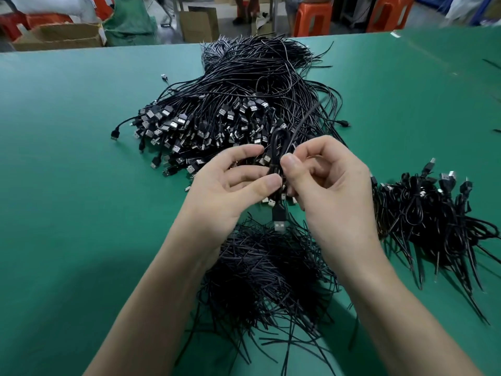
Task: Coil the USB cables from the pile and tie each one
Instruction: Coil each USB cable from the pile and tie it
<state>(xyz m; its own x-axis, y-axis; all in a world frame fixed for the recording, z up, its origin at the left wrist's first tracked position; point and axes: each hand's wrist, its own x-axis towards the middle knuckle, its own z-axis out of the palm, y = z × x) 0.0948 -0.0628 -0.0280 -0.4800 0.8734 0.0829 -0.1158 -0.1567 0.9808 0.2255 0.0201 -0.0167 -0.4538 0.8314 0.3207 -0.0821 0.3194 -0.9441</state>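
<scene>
A large pile of black USB cables (244,104) lies on the green table (67,131), plugs toward me. In front of it I hold one coiled black cable (277,147) upright between both hands, its USB plug (279,223) hanging below. My left hand (233,185) pinches the coil's middle with thumb and fingers. My right hand (330,180) pinches a thin black twist tie (306,118) that wraps the coil and sticks up to the right, blurred. A heap of loose black twist ties (271,272) lies under my wrists.
A stack of coiled, tied cables (433,210) sits at the right. Beyond the table's far edge stand cardboard boxes (62,36), a green sack (130,20) and orange stools (311,17), with a person's legs (244,9) nearby.
</scene>
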